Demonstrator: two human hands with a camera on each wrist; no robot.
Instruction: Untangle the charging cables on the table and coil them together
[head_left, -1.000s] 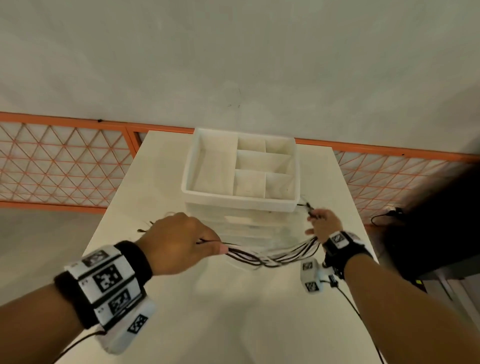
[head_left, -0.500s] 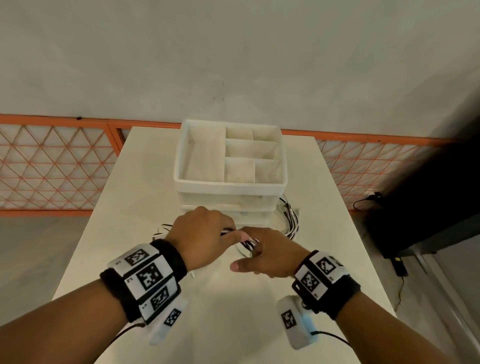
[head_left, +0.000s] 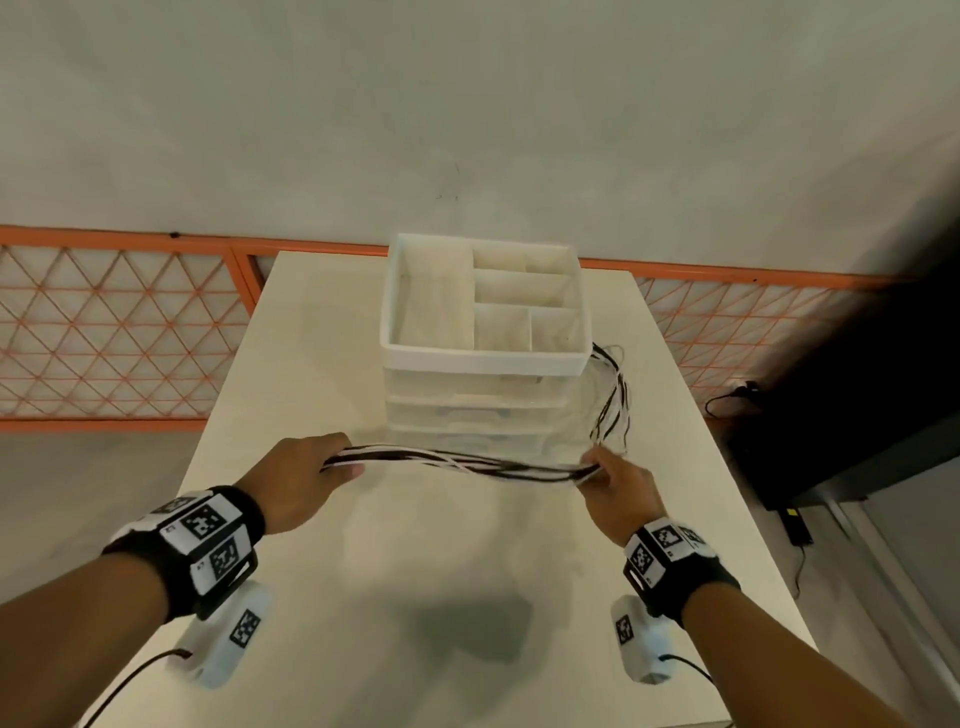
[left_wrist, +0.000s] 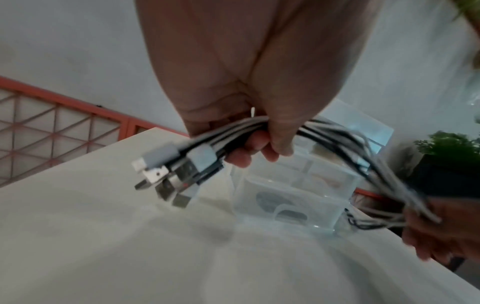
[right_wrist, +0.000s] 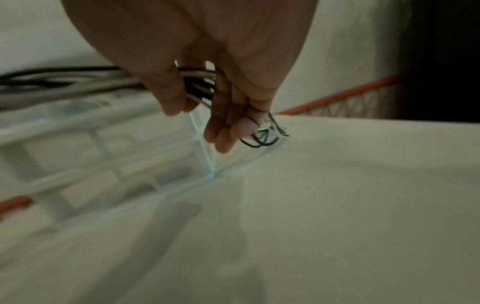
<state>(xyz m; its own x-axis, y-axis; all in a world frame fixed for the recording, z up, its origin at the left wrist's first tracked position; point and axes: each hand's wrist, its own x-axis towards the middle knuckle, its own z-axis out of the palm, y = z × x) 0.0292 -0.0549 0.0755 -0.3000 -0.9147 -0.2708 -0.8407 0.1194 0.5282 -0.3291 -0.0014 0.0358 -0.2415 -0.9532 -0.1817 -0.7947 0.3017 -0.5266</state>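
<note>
Between our two hands hangs the bundle of charging cables (head_left: 467, 462), black and white strands running side by side in a shallow sag above the table (head_left: 415, 597). Our left hand (head_left: 306, 475) has its fingers curled round one end of the bundle, thumb on top; from the left wrist view the plugs (left_wrist: 166, 176) stick out past the fingers (left_wrist: 249, 152), a cluster of grey and metal connectors splayed toward the tabletop. Our right hand (head_left: 615, 486) holds the other part of the bundle, with the thumb (right_wrist: 171, 92) on one side and the fingers on the other; the strands pass through that gap, and the fingers look only loosely bent, though the right wrist view is blurred, so how tight the hold is we cannot say for sure. Beyond our right hand the loose cable tails (head_left: 613, 395) rise and loop up beside the right face of the drawer unit (head_left: 478, 415), some of them near its upper corner. Small dark loops (right_wrist: 265, 137) show just past our right fingertips.

Ahead of both hands stands that clear plastic drawer unit, and on it sits a white organizer tray (head_left: 483, 358) divided into compartments. Both wrists wear black bands with white marker tags (head_left: 205, 535), and white camera pods (head_left: 228, 634) hang beneath them. Past the far edge of the table runs an orange lattice fence (head_left: 119, 332). To the right of our right hand lies a dark shape (head_left: 872, 395) by the floor.
</note>
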